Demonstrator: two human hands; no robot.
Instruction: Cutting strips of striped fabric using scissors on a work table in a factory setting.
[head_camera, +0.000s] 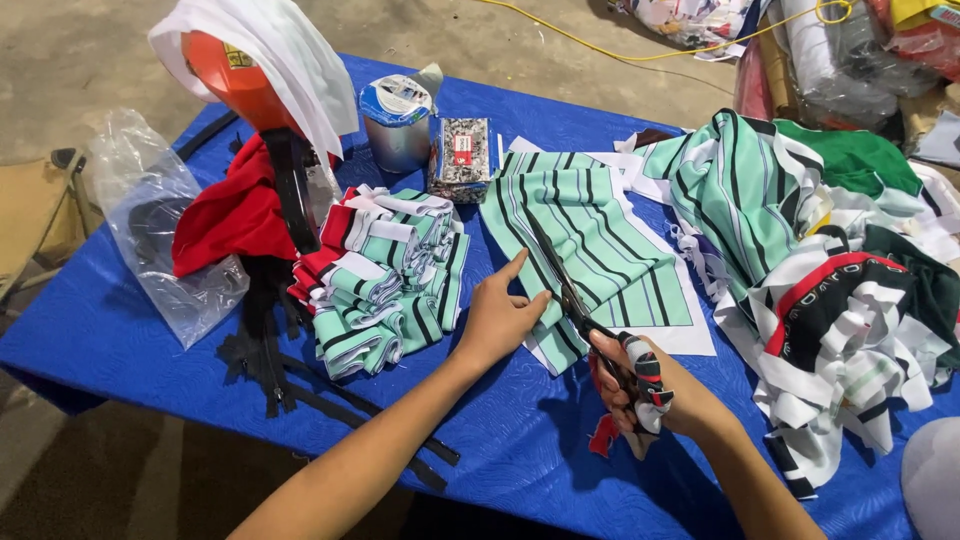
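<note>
Tablecloth (130, 330), blue, carries everything. Striped fabric panel (590, 245) lies at its centre: light, soft, floppy, best pinned flat near the cut line. Left hand (497, 318) presses it, fingers spread. Right hand (650, 390) clamped on scissors (570, 290), blades on panel. Behind panel: grey tin can (397, 125) with blue-white label, then small speckled packet (460, 155), red tag.

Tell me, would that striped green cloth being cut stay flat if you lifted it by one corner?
Probably not. The striped green cloth looks thin and lies limp on the blue table, so it would likely droop and fold. It seems light, since the left hand pins it with a flat palm while the right hand works the scissors. Pushed, it would likely bunch.
</note>
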